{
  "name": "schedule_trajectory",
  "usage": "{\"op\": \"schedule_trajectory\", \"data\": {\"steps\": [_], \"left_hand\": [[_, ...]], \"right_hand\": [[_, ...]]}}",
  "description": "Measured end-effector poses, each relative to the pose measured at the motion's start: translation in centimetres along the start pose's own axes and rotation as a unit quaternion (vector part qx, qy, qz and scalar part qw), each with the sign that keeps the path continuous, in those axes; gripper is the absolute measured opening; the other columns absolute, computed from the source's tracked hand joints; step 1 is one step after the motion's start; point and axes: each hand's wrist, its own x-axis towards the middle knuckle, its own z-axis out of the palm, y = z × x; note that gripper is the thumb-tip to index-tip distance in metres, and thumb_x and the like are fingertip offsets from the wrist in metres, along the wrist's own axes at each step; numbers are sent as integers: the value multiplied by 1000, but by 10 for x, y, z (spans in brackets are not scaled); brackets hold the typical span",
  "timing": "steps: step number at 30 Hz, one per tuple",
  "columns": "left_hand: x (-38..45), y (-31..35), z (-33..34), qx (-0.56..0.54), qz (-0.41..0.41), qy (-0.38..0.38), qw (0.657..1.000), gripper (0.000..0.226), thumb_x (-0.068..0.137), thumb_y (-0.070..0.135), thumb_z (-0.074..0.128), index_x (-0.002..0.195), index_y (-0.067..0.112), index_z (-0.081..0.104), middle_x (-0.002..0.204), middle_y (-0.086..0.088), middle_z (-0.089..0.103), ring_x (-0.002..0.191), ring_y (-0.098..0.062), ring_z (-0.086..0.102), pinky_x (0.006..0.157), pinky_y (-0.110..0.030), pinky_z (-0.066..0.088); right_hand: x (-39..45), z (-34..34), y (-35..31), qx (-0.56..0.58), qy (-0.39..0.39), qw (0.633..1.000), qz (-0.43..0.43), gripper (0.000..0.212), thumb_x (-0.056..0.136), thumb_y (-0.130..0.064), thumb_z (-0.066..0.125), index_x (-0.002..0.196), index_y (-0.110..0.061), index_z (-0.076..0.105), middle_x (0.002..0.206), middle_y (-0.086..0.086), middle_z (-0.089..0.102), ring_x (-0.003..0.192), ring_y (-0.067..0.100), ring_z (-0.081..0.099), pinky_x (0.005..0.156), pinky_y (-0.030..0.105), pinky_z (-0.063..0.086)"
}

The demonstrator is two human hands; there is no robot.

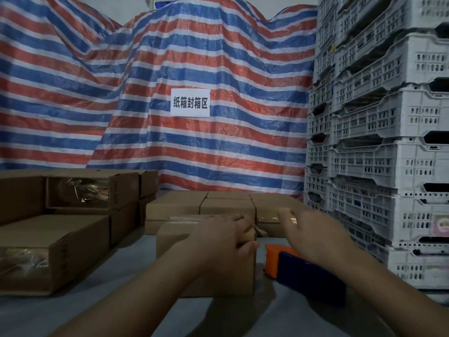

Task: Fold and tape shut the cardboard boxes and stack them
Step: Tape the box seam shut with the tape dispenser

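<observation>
A closed cardboard box (175, 239) with clear tape along its top sits on the grey table in front of me. My left hand (226, 239) grips its right top edge, thumb down the side and fingers over the top. My right hand (313, 234) hovers blurred above the table with fingers spread and relaxed, holding nothing. Beneath my right wrist lies an orange and dark blue tape dispenser (303, 271). Behind the box, a row of sealed boxes (206, 205) stands at the table's far edge.
Taped boxes are stacked on the left (80, 193), with another large one (53, 249) at the near left. A tall stack of white plastic crates (379, 142) rises on the right. A striped tarp (145, 93) with a white sign (190, 102) hangs behind.
</observation>
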Motion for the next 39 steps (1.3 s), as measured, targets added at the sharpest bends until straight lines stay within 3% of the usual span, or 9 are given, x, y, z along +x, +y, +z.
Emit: {"op": "schedule_trajectory", "data": {"steps": [3, 7, 14, 17, 21, 26, 29, 34, 39], "left_hand": [[0, 1, 0, 3, -11, -9, 1000, 60, 98, 57, 39, 152, 32, 27, 157, 3, 32, 139, -18, 37, 110, -38, 32], [0, 1, -1, -1, -7, 8, 1000, 56, 98, 56, 40, 148, 32, 33, 144, 4, 49, 123, -14, 50, 99, -34, 40], [1, -2, -2, -41, -13, 11, 999, 57, 86, 50, 61, 134, 27, 41, 119, 5, 58, 106, -13, 56, 89, -31, 46], [1, -5, -5, -107, -11, 1, 994, 50, 85, 42, 64, 129, 33, 43, 113, 9, 57, 97, -8, 53, 81, -25, 45], [-2, -8, -12, -268, -41, 43, 962, 63, 91, 37, 63, 146, 30, 33, 130, 7, 53, 112, -9, 54, 83, -21, 46], [-25, -34, -22, -310, -114, 232, 915, 42, 95, 44, 55, 135, 38, 43, 126, 12, 53, 94, -4, 63, 74, -23, 54], [-45, -61, -10, -335, -190, 304, 871, 51, 95, 47, 53, 142, 29, 43, 137, 5, 51, 113, -4, 54, 85, -25, 48], [-73, -74, 30, -466, -275, 214, 813, 79, 79, 67, 47, 150, 33, 34, 153, -3, 39, 134, -19, 40, 102, -34, 36], [-83, -69, 43, -599, -245, 177, 742, 92, 66, 74, 51, 150, 44, 29, 149, 0, 43, 133, -23, 42, 114, -49, 33]], "right_hand": [[30, -17, -35, 436, -28, 896, 78, 37, 105, -48, 29, 110, -27, 59, 108, -7, 63, 98, 9, 57, 80, 24, 41], [40, 1, -79, 609, -115, 772, 143, 49, 106, -46, 34, 150, -24, 38, 150, 1, 44, 124, 14, 44, 96, 28, 30], [28, 39, -77, 701, -124, 671, 210, 39, 101, -56, 42, 114, -25, 64, 86, -11, 71, 75, 6, 70, 59, 21, 48], [19, 47, -72, 732, -123, 632, 223, 41, 100, -54, 46, 108, -23, 71, 95, 1, 79, 88, 14, 75, 72, 31, 58], [8, 53, -71, 701, -143, 650, 254, 60, 97, -62, 43, 128, -17, 66, 121, 14, 70, 116, 30, 65, 109, 51, 44], [6, 46, -66, 635, -181, 700, 274, 75, 91, -78, 35, 142, -25, 51, 144, 15, 53, 130, 34, 49, 113, 51, 33], [9, 42, -66, 612, -126, 730, 278, 65, 100, -65, 28, 146, -22, 45, 149, 11, 47, 126, 26, 48, 107, 38, 32], [-8, 55, -80, 568, -105, 785, 225, 61, 98, -67, 23, 150, -38, 33, 139, 2, 50, 99, 8, 49, 95, 35, 34], [-18, 62, -83, 582, -102, 778, 213, 62, 95, -67, 29, 152, -42, 31, 135, -6, 52, 109, 11, 51, 88, 31, 43]]}}
